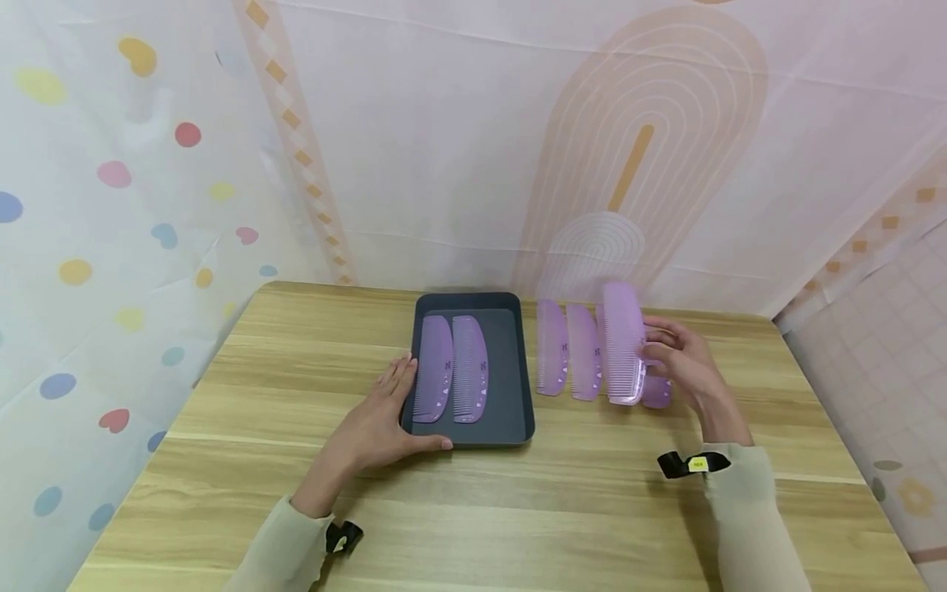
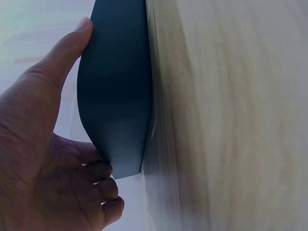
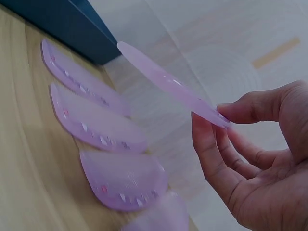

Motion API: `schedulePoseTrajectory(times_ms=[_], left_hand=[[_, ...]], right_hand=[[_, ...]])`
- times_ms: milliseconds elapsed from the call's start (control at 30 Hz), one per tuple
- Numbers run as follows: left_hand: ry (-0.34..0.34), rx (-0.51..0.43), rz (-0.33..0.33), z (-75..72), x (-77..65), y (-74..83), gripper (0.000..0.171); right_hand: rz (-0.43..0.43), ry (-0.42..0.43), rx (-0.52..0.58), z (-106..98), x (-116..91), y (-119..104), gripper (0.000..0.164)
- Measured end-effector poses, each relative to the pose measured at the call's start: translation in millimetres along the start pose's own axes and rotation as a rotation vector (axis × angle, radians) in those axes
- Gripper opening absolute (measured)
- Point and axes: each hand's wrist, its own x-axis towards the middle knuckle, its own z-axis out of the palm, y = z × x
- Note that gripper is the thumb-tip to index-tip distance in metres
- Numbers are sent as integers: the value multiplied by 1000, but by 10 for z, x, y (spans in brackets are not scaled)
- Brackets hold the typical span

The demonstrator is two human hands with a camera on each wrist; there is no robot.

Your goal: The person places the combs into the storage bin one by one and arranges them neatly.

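Note:
My right hand [image 1: 684,362] pinches a translucent purple comb [image 1: 624,341] between thumb and fingers, up off the table. In the right wrist view this comb [image 3: 168,86] is seen nearly edge-on, tilted, with the thumb on one face. Two more purple combs [image 1: 433,370] lie side by side in the left and middle of a dark grey tray [image 1: 506,432]. My left hand [image 1: 373,423] rests at the tray's near left corner, fingers along the left side and thumb at the front rim. In the left wrist view the thumb touches the tray's wall [image 2: 115,96].
Several purple combs [image 1: 551,349] lie in a row on the wooden table [image 1: 518,526], right of the tray; the held comb partly hides some. A patterned cloth [image 1: 444,164] hangs behind the table's far edge, with more cloth on both sides.

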Motion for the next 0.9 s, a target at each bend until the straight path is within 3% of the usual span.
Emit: schedulePoseTrajectory(times_ms=[200,467,900], left_hand=[[1,-7,-1,-6,-2,2,141],[7,-7,5,-4,10,8,140],[9,-2,10,3,8,6,141]], right_hand=[[-9,-13,-22,156,9,-29,55],[-35,-36,-30,336,40,-45,48],[-34,-61,-74,633,85,-42,58]])
